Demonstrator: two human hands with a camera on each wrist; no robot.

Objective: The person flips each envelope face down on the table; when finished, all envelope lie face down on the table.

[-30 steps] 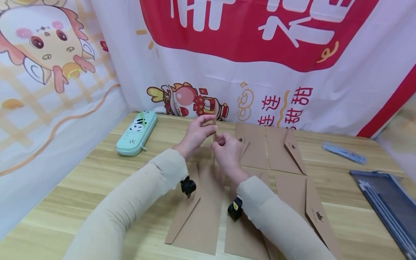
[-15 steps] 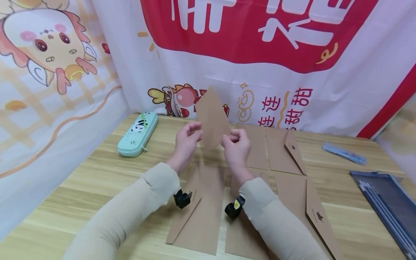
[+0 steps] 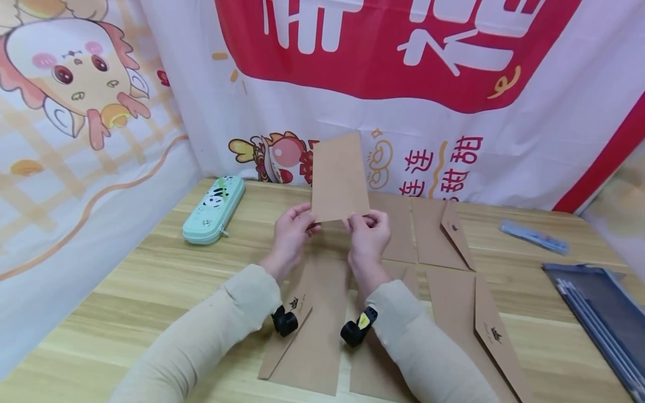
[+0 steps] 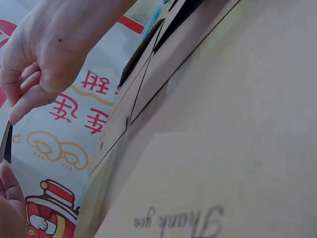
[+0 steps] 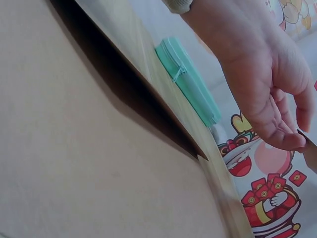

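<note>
A card-like rectangle of brown kraft paper [image 3: 340,179] is raised above the table, tilted up with its broad face toward the head camera. At its lower left corner my left hand [image 3: 292,235] pinches it; the right hand [image 3: 370,235] pinches the lower right corner. In the left wrist view the right hand [image 4: 54,64] grips the card's thin edge [image 4: 6,141]. The right wrist view has the left hand [image 5: 270,84] at the card, mostly cut off. Below my arms lie brown envelopes, one [image 3: 325,341] under the left wrist and another [image 3: 375,364] under the right.
More brown envelopes lie at the right [image 3: 453,302] and back [image 3: 438,235]. A mint pencil case [image 3: 214,210] stands back left. On the right are a small blue case [image 3: 534,237] and a dark mesh pouch [image 3: 599,324] with pencils. A printed curtain [image 3: 297,101] hangs behind.
The card was edge-on between both hands; it has turned to show its broad face. The hands have moved apart and now hold its lower corners.
</note>
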